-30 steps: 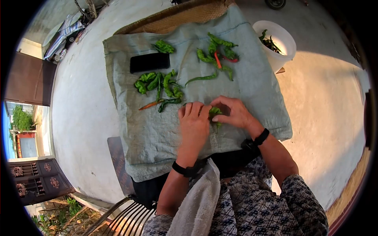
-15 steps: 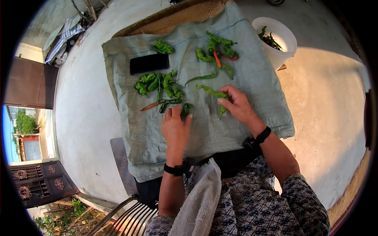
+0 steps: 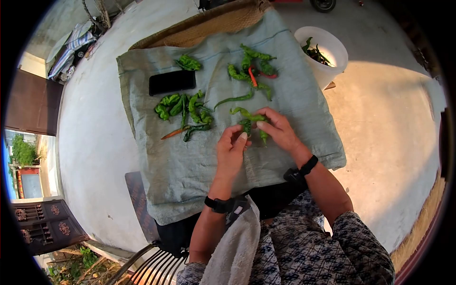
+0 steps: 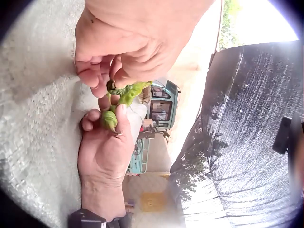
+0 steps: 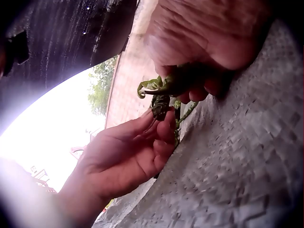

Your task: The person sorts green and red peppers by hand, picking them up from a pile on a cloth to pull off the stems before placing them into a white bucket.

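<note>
My left hand (image 3: pixel 230 154) pinches a crinkled dark green chilli pepper (image 5: pixel 160 108) between thumb and fingertips. Right beside it, my right hand (image 3: pixel 281 133) grips light green chilli pepper (image 3: pixel 244 113), with a curled end sticking out to the left and a pointed part (image 3: pixel 264 137) hanging below the thumb. I cannot tell whether this is one bent pepper or two. In the left wrist view the dark pepper meets the light green one between the hands. Both hands are low over the grey-green woven sack (image 3: pixel 190 166).
Left of the hands lies a pile of green chillies (image 3: pixel 176 105) with an orange one (image 3: pixel 175 133). A black phone (image 3: pixel 172 82) and a single green pepper (image 3: pixel 189 62) lie behind. Farther right are green and red chillies (image 3: pixel 253 76). A white bucket (image 3: pixel 327 71) holding dark green peppers stands beyond the sack.
Both hands were together a second ago, then parted. The left hand took the dark green pepper near the left pile and carried it right, to the right hand, which keeps its light green pepper.
</note>
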`<state>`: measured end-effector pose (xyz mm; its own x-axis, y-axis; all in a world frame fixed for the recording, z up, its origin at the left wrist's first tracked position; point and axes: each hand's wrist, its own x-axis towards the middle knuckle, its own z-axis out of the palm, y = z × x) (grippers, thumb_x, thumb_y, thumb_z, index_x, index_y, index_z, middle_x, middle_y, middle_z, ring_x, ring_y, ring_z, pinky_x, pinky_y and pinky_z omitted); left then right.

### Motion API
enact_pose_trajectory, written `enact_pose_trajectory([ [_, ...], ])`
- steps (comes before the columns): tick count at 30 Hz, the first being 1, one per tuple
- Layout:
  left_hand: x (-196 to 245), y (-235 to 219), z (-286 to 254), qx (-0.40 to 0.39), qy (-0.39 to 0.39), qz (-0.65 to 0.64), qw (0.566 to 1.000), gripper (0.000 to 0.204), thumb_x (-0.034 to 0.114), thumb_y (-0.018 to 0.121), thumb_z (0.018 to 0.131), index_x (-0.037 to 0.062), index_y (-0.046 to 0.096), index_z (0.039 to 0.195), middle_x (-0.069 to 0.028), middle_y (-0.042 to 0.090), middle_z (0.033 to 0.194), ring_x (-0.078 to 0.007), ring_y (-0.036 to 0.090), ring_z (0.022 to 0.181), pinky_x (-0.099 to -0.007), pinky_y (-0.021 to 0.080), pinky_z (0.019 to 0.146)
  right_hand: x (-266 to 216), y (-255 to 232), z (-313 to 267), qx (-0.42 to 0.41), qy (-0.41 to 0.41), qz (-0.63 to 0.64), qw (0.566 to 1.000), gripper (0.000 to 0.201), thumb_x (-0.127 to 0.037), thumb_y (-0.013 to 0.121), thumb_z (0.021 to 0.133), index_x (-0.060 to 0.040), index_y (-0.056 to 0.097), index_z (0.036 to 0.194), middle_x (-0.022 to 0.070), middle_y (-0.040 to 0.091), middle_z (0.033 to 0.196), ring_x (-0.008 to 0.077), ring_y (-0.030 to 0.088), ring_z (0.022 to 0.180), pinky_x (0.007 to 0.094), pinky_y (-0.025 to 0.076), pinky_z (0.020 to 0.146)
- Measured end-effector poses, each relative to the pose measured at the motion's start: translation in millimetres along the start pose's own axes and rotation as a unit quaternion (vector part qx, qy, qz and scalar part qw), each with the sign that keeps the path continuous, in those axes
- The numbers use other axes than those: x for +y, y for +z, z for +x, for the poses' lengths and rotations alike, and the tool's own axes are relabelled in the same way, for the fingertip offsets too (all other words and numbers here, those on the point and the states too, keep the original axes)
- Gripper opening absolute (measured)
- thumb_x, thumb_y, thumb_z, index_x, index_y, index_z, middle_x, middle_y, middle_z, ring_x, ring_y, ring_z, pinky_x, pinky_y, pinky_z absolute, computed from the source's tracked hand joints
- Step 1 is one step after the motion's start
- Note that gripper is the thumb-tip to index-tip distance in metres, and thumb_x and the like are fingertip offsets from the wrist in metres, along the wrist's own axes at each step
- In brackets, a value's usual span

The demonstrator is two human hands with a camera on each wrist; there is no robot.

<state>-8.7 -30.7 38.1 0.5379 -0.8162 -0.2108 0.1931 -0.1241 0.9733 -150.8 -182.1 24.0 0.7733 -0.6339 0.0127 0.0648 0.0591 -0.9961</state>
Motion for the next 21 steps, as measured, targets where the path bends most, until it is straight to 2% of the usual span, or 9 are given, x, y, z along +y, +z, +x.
enact_pose_trajectory([
  [2,-3,6,3,-0.001,0.009,0.011,1.0,0.022,0.008,0.067,0.108,0.0011,0.063,0.128,-0.0048,0.072,0.109,-0.0121,0.069,0.089,-0.0269,0.052,0.076,0,-3,2,-0.01,-0.008,-0.042,0.999,0.03,-0.016,0.07,0.107,-0.0033,0.065,0.134,0.0008,0.07,0.103,0.0061,0.06,0.093,0.0273,0.053,0.08],
  [5,-13,9,8,-0.01,0.047,0.019,0.999,0.02,0.005,0.065,0.108,0.0001,0.061,0.126,-0.0047,0.07,0.105,-0.0125,0.069,0.088,-0.0295,0.058,0.079,9,-3,2,-0.019,0.006,-0.002,1.0,0.035,-0.019,0.073,0.105,-0.0026,0.064,0.134,0.0021,0.07,0.104,0.0075,0.061,0.095,0.0287,0.054,0.082],
  [8,-18,8,8,-0.03,0.072,0.019,0.997,0.019,0.008,0.066,0.109,0.0028,0.062,0.127,-0.0036,0.071,0.107,-0.0106,0.067,0.09,-0.0268,0.053,0.075,9,-2,0,-0.013,-0.012,-0.093,0.995,0.04,-0.022,0.076,0.102,-0.0016,0.064,0.135,0.0034,0.072,0.105,0.0091,0.062,0.096,0.0303,0.055,0.083],
  [11,-18,5,6,-0.048,0.055,0.012,0.997,0.018,0.01,0.066,0.109,0.0026,0.062,0.126,-0.0032,0.071,0.105,-0.0104,0.068,0.091,-0.027,0.054,0.075,3,-1,0,-0.022,-0.019,-0.111,0.993,0.042,-0.024,0.079,0.1,-0.0001,0.063,0.132,0.0058,0.073,0.104,0.0107,0.064,0.095,0.0321,0.056,0.084],
  [17,-21,7,2,-0.014,0.057,0.106,0.993,0.019,0.017,0.061,0.114,0.0025,0.062,0.126,-0.0047,0.073,0.104,-0.0112,0.068,0.09,-0.0275,0.054,0.075,2,-2,0,0.012,-0.013,-0.097,0.995,0.036,-0.025,0.078,0.101,-0.0001,0.061,0.121,0.0075,0.073,0.099,0.0117,0.064,0.092,0.0341,0.056,0.082],
  [18,-21,8,3,-0.016,0.059,0.1,0.993,0.023,0.023,0.055,0.116,0.0029,0.062,0.125,-0.0057,0.073,0.104,-0.0118,0.067,0.088,-0.0274,0.054,0.075,8,-4,1,0.011,-0.011,-0.076,0.997,0.035,-0.025,0.077,0.102,-0.0007,0.061,0.12,0.0059,0.071,0.098,0.0111,0.063,0.091,0.0331,0.055,0.081],
  [21,-22,5,3,-0.032,0.058,0.069,0.995,0.028,0.028,0.05,0.118,0.003,0.062,0.124,-0.0066,0.073,0.104,-0.0124,0.066,0.086,-0.0277,0.053,0.075,0,-5,1,0.043,0.021,-0.057,0.997,0.033,-0.023,0.076,0.103,0.0002,0.061,0.121,0.0037,0.068,0.095,0.0101,0.061,0.089,0.032,0.053,0.078],
])
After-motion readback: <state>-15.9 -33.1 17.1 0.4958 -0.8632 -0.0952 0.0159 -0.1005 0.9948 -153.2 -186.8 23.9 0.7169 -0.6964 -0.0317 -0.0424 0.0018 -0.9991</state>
